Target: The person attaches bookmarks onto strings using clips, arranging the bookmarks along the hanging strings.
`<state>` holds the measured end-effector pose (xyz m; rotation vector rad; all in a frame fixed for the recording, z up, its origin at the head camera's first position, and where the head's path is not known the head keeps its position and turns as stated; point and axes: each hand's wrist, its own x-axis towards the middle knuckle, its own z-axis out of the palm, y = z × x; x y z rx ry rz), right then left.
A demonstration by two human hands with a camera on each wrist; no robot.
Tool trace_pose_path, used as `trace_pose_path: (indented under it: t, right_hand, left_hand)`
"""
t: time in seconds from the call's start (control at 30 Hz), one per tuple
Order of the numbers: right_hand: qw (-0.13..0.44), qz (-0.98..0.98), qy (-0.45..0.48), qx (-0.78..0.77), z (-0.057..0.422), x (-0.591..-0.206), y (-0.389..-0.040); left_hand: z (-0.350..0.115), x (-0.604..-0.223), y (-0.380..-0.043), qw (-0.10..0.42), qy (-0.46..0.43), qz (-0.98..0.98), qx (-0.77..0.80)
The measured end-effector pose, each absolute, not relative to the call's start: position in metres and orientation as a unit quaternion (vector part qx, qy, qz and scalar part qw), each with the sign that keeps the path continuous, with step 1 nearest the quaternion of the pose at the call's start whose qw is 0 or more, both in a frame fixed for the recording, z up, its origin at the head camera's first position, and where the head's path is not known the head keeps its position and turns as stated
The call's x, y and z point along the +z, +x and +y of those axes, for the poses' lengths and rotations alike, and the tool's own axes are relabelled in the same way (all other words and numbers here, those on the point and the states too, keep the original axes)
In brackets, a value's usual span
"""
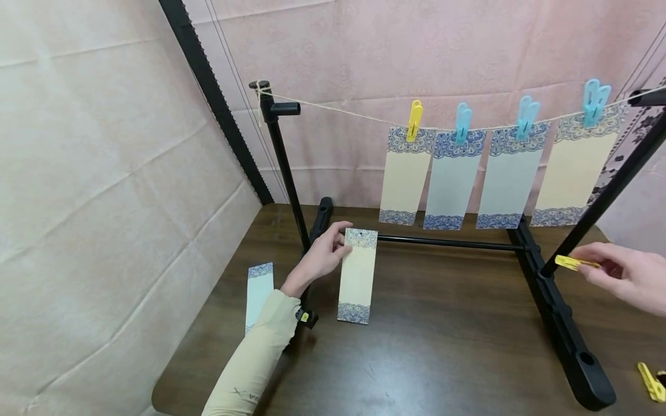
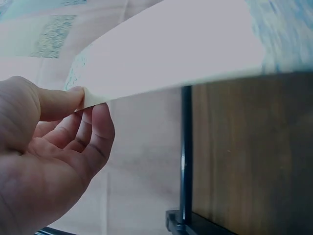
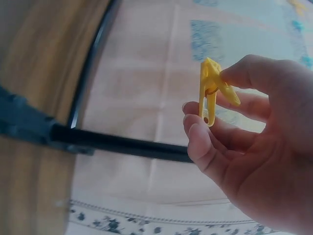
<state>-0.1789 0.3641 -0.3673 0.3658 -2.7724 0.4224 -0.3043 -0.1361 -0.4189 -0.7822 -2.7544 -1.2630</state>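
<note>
My left hand (image 1: 326,254) pinches the upper left edge of a cream bookmark (image 1: 356,277) with blue lace-patterned ends, thumb on its face in the left wrist view. The bookmark hangs nearly upright over the table, left of the hanging row. At the far right, my right hand (image 1: 626,274) holds a yellow clothespin (image 3: 209,90) between thumb and fingers. On a string (image 1: 338,110) hang several patterned bookmarks, among them a cream one (image 1: 407,173) under a yellow clothespin (image 1: 414,121) and a pale blue one (image 1: 454,182) under a blue clothespin (image 1: 463,123).
A black stand (image 1: 283,150) carries the string between two posts, with a low crossbar (image 1: 447,242). Another pale blue bookmark (image 1: 259,294) lies left on the brown table (image 1: 426,358), partly behind my left sleeve. A yellow clothespin (image 1: 650,382) lies at the lower right.
</note>
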Motion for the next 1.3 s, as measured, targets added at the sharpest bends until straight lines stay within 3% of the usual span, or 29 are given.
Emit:
trace_pose_path:
  t: [0.17,0.43,0.73,1.3]
  right_hand:
    - [0.191,-0.957,0.146,0.160,0.355,-0.353,-0.180]
    - [0.200,-0.954,0.154,0.163,0.338,-0.328,-0.179]
    - [0.265,-0.927,0.182,0.191,0.311,-0.297,-0.179]
    - [0.298,-0.896,0.279,0.175,0.271,-0.254,-0.188]
  left_hand:
    - [-0.137,-0.411,-0.304,0.017,-0.249,-0.874,-0.416]
    - [-0.137,-0.398,-0.301,0.015,-0.243,-0.873,-0.423]
    - [-0.137,-0.376,-0.302,0.048,-0.262,-0.861,-0.433]
    - [-0.140,-0.345,-0.300,0.069,-0.265,-0.837,-0.473]
